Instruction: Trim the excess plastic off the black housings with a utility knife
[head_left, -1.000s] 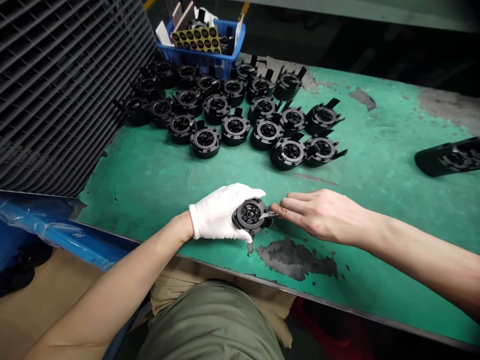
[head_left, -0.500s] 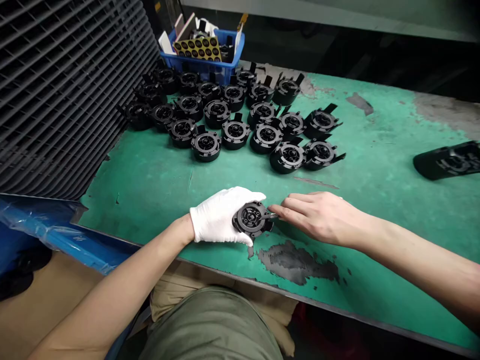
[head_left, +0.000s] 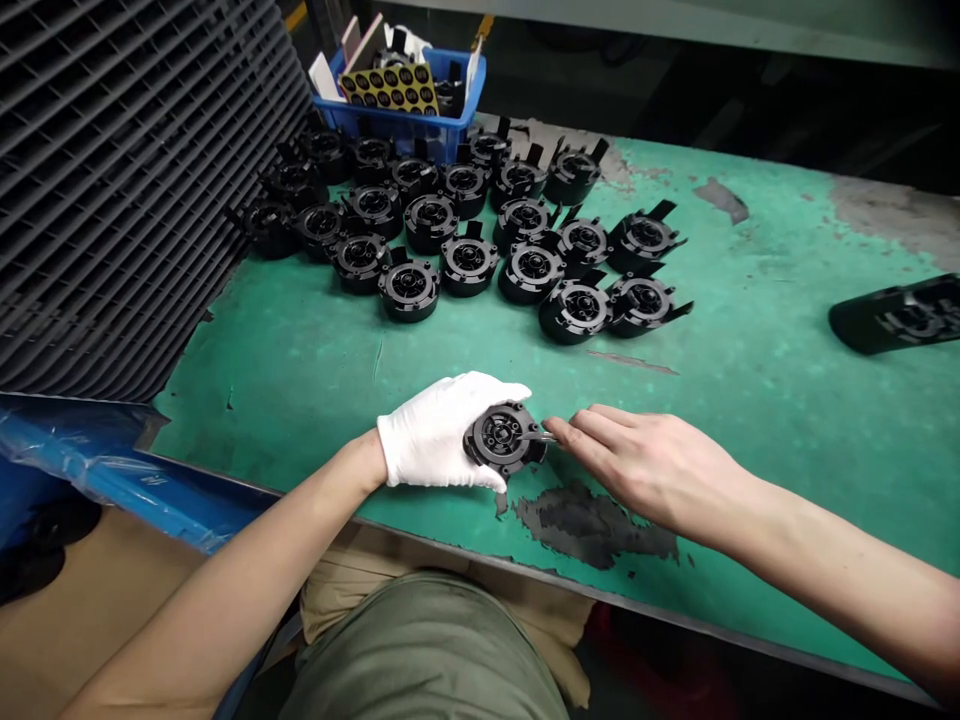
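My left hand (head_left: 439, 432), in a white glove, is wrapped round a round black plastic part (head_left: 504, 438) above the green table's front edge. The part's ringed face is turned up. My bare right hand (head_left: 645, 455) pinches a thin metal tool (head_left: 541, 436), like tweezers, whose tip reaches over the right side of that face. Whether the tip touches the part I cannot tell.
Several similar black parts (head_left: 534, 270) stand grouped on the green table (head_left: 720, 380). Behind them is a blue basket (head_left: 405, 128) with a yellow sticker sheet (head_left: 390, 90). Black grid trays (head_left: 150, 180) are stacked at left; a black cylinder (head_left: 892, 315) lies at right.
My right hand has shifted slightly right and down, with the metal tool still pinched in its fingers. My left hand and the part have hardly moved.
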